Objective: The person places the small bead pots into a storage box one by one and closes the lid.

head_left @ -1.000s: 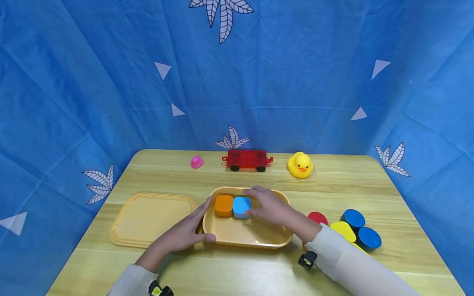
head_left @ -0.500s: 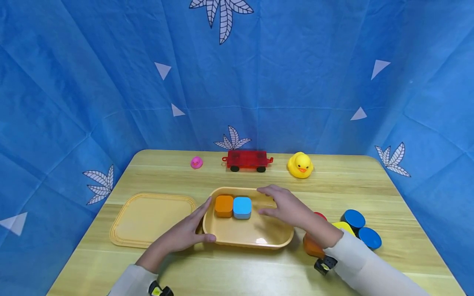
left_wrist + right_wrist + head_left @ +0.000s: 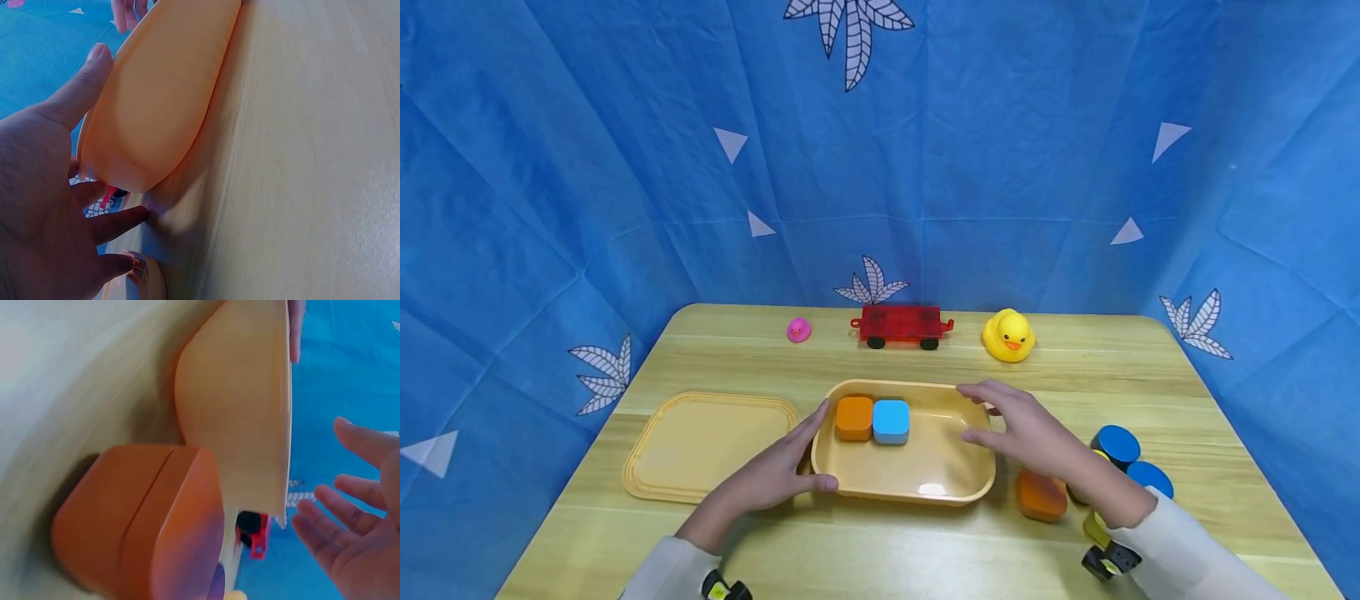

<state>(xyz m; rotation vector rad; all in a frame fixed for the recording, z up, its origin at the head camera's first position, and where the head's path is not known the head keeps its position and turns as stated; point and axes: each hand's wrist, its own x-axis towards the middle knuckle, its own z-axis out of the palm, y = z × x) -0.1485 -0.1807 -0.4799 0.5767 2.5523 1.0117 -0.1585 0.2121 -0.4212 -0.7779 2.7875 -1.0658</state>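
Observation:
In the head view, a pale orange oblong box (image 3: 910, 473) stands mid-table. An orange rounded block (image 3: 853, 418) and a light blue one (image 3: 891, 422) sit side by side inside, toward its left end. My left hand (image 3: 771, 473) rests against that end, thumb at the near rim and fingers spread straight along the side. Over the right end is my right hand (image 3: 1026, 427), fingers apart and holding nothing; the right wrist view shows its palm (image 3: 375, 550) bare. Beside the box, under the right forearm, lies another orange rounded block (image 3: 137, 519) with a seam around it.
A flat pale orange lid (image 3: 711, 446) lies left of the box. Dark blue round-topped pieces (image 3: 1116, 444) and a yellow piece (image 3: 1097, 530) are partly hidden by the right arm. Along the back are a pink duck (image 3: 798, 330), a red wagon (image 3: 901, 323) and a yellow duck (image 3: 1008, 335).
My right hand has let go of the light blue block inside the box and moved right, to the box's right end. The left hand and the box have stayed in place.

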